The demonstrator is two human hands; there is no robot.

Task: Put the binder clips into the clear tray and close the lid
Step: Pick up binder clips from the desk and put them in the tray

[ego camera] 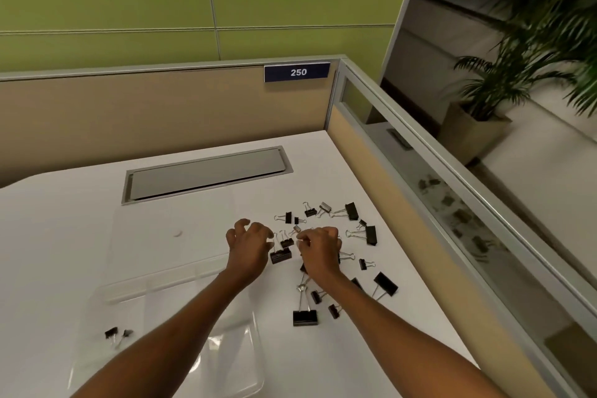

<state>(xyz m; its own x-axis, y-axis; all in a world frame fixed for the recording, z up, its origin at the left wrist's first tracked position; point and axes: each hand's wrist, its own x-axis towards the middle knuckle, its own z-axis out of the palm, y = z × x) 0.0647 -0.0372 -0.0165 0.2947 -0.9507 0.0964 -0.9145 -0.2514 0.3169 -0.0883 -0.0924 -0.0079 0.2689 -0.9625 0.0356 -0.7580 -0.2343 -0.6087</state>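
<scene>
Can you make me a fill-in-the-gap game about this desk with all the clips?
1. The sign on the divider shows the number ____.
2. The binder clips scattered on the desk are mostly the colour ____.
3. The clear tray already holds ____ clips.
4. The tray's lid is ____.

Missing words: 250; black; two; open

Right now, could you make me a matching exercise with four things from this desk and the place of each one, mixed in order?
Things:
1. two small binder clips
2. number plate "250"
3. grey cable flap
4. potted palm

Places:
A. on the floor beyond the glass partition
B. inside the clear tray
C. on top of the beige divider
D. set into the white desk, behind the hands

Pairs: 1-B, 2-C, 3-D, 4-A
</scene>
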